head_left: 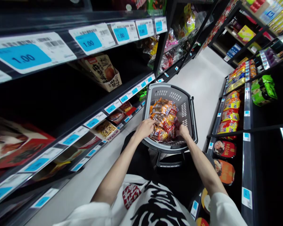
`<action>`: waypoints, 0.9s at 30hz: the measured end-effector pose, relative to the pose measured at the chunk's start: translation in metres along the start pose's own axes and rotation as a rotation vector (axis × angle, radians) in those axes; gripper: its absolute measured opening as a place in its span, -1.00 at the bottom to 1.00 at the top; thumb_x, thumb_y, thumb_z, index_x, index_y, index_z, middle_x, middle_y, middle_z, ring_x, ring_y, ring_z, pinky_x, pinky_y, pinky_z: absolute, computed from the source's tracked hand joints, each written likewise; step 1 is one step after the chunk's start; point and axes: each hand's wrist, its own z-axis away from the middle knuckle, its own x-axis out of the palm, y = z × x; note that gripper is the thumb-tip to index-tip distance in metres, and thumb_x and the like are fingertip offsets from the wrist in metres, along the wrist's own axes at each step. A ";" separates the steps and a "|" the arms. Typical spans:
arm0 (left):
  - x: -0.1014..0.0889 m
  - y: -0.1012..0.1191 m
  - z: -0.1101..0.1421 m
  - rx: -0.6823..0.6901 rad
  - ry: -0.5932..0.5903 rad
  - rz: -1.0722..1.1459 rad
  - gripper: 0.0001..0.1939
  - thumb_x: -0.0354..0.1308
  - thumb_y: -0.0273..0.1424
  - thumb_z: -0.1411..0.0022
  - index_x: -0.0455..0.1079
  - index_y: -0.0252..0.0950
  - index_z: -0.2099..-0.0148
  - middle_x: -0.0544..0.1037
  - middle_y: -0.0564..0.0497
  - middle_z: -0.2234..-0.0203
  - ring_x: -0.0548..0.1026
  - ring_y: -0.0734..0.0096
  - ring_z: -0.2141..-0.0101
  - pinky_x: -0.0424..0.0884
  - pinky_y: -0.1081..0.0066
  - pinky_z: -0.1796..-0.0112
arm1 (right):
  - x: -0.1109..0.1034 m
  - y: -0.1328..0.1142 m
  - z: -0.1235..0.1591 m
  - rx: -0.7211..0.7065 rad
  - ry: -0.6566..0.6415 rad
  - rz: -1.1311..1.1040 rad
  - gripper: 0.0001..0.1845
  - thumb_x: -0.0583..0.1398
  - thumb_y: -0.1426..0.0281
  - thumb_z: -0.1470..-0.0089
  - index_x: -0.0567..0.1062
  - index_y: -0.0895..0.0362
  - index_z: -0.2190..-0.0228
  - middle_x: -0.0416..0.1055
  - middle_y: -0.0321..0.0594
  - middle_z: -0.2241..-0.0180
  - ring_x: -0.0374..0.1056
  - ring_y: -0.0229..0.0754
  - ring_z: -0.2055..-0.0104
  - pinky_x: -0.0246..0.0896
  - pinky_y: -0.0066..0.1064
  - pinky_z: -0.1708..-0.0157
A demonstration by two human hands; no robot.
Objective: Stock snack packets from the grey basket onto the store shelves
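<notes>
A grey shopping basket point(192, 121) with slotted walls is in front of my legs, its black handle point(171, 164) folded toward me. Inside lies a pile of orange and red snack packets point(163, 117) in shiny wrap. My left hand point(146, 128) reaches over the near left rim, its fingers curled against the pile's left edge. On the other side my right hand point(183, 131) is closed at the pile's right edge, by a red packet. Both sets of fingertips are partly hidden among the wrappers.
Dark shelves with blue-and-white price tags point(88, 40) line the left; a cream snack box point(107, 72) sits there. Lower shelves on the right hold noodle packs point(230, 116), a green pack point(264, 89) and lidded bowls point(224, 171). The pale floor point(206, 81) runs ahead between them.
</notes>
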 end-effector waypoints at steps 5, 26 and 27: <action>0.000 0.000 -0.003 -0.012 0.020 0.014 -0.66 0.01 -0.64 -0.28 0.58 -0.28 0.10 0.68 -0.05 0.27 0.65 0.18 0.18 0.58 0.23 0.06 | -0.016 -0.005 -0.001 -0.118 0.070 -0.482 -0.67 0.48 0.30 -0.03 0.57 0.17 0.22 0.62 -0.05 0.20 0.56 0.02 0.07 0.45 -0.25 0.04; -0.018 0.016 0.011 0.113 0.048 0.009 -0.50 0.14 -0.41 -0.49 0.35 -0.17 -0.42 0.66 -0.09 0.05 0.67 0.23 0.09 0.59 0.25 -0.02 | 0.018 -0.068 0.033 -0.288 -0.041 -1.523 -0.42 0.46 -0.14 0.13 0.59 0.11 0.35 0.54 -0.24 0.35 0.42 -0.14 0.27 0.45 -0.30 0.23; -0.017 0.016 0.012 0.133 0.049 -0.008 -0.53 0.12 -0.40 -0.51 0.37 -0.18 -0.41 0.67 -0.09 0.06 0.67 0.24 0.10 0.60 0.25 -0.01 | 0.018 -0.069 0.033 -0.290 -0.035 -1.523 -0.42 0.47 -0.13 0.14 0.58 0.11 0.37 0.54 -0.25 0.37 0.42 -0.15 0.29 0.43 -0.31 0.24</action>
